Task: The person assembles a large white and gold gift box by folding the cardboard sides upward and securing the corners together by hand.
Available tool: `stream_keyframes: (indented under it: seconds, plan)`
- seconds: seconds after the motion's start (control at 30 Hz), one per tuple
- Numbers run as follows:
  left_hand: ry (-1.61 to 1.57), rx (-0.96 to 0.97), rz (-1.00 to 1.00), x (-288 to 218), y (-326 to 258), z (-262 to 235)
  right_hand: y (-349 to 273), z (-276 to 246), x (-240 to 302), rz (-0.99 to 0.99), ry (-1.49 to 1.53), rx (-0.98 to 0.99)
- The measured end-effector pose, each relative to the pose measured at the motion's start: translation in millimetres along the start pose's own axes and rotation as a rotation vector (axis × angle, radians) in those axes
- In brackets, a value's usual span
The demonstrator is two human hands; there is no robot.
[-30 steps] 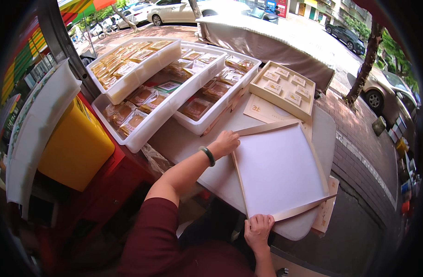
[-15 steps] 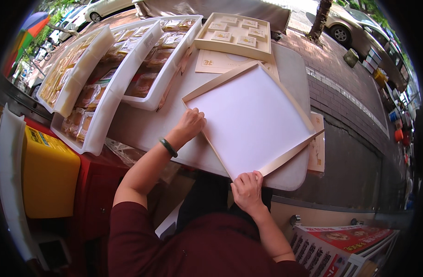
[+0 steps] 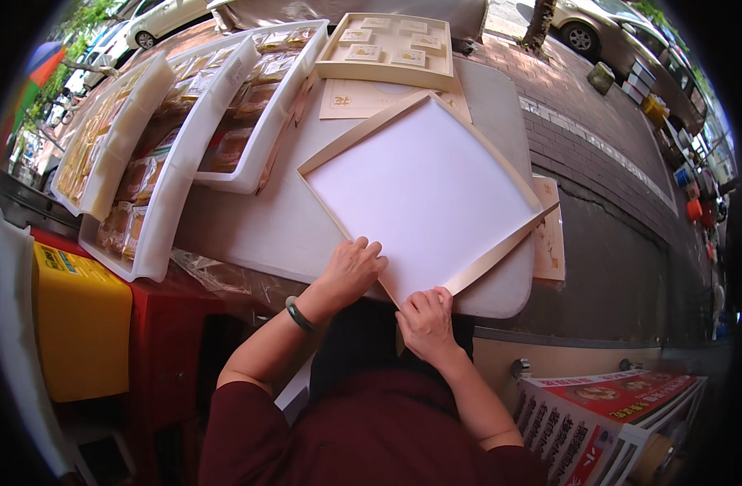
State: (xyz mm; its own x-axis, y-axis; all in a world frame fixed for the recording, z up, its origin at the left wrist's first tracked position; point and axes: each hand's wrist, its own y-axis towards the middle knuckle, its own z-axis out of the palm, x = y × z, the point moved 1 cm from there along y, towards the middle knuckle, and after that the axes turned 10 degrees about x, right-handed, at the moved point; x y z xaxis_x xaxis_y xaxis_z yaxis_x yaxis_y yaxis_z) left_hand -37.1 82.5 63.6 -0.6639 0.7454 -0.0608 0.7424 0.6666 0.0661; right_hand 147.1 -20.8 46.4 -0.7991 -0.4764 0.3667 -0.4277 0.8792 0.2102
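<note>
A shallow square tray (image 3: 424, 190) with pale wooden sides and a white bottom lies turned like a diamond on a light grey table (image 3: 266, 227). My left hand (image 3: 353, 270) rests on the tray's near left side, fingers spread over the wooden edge. My right hand (image 3: 425, 322) pinches the tray's nearest corner at the table's front edge. A dark green bangle sits on my left wrist. The tray holds nothing.
White plastic trays (image 3: 185, 154) full of wrapped pastries stand at the left. A wooden tray of boxed items (image 3: 387, 49) sits at the back, with printed paper sheets (image 3: 363, 97) before it. A yellow box (image 3: 79, 324), red stand, brick pavement and parked cars surround the table.
My left hand has slid down the tray's left side toward me. The tray has turned and its near corner now sits at the table's front edge under my right hand.
</note>
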Motion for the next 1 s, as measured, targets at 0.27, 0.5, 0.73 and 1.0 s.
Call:
stream_keyframes:
  seconds: [0.27, 0.5, 0.73, 1.0]
  plan:
    - [-0.304, -0.048, -0.029, -22, -9, 6, 0, -3, -8, -0.091, 0.089, 0.048]
    - [-0.266, -0.068, -0.07, -24, -10, 7, 1, -17, -25, -0.148, 0.124, 0.067]
    - [-0.544, 0.038, -0.13, -75, -31, -11, 10, -8, -34, -0.186, 0.175, 0.118]
    - [-0.567, -0.124, -0.23, -89, -35, 1, 13, -17, -35, -0.168, 0.247, 0.129]
